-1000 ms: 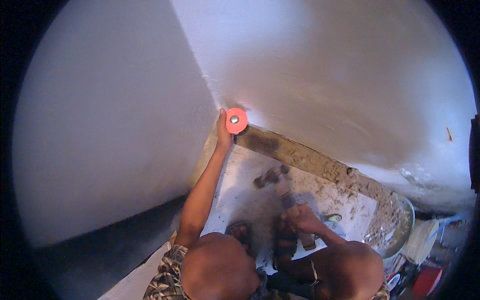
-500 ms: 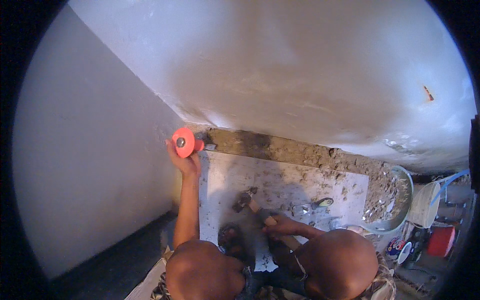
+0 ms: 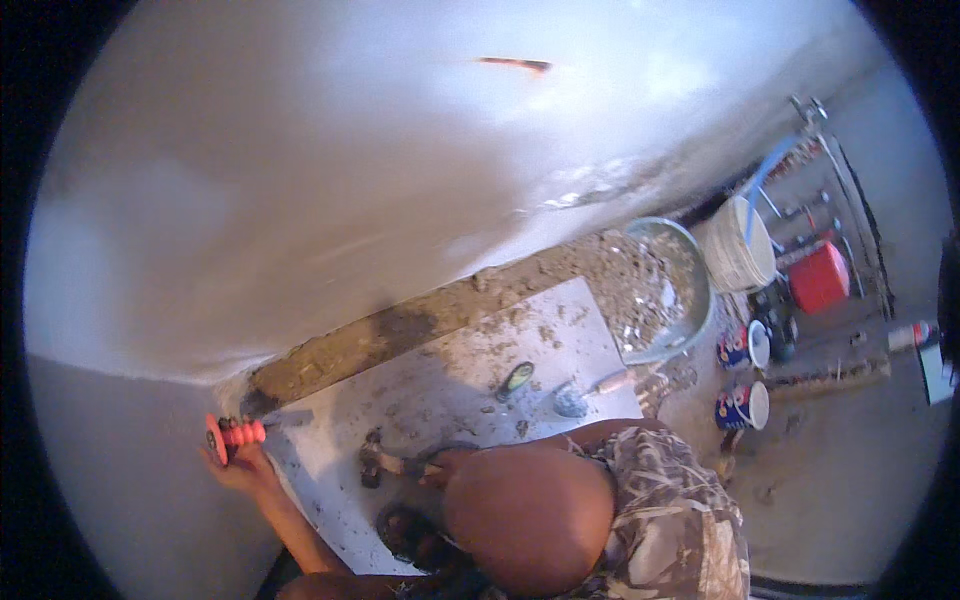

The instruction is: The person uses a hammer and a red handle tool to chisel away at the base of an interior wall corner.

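Observation:
My left hand (image 3: 240, 472) grips a chisel (image 3: 246, 432) by its ribbed orange handle, which has a round guard at the end. The chisel's grey blade points right, over the board's corner near the wall. Lower in the view, my right hand (image 3: 452, 464) is closed around a hammer (image 3: 372, 460), its dark head low over the white board (image 3: 580, 305). My bent knee partly hides that hand and forearm. A broken-up strip of earth and rubble (image 3: 385, 345) runs between board and wall.
Beyond the board's far end a pale green basin (image 3: 697, 335) holds rubble. A green-handled tool (image 3: 516, 381) and a trowel (image 3: 572, 399) lie on the board. Farther right stand a white bucket (image 3: 735, 245), a red container (image 3: 820, 277) and two small tubs (image 3: 742, 405).
My view has swung right, bringing more of the basin and buckets into sight. The chisel now shows side-on instead of end-on. Both hands keep hold of their tools.

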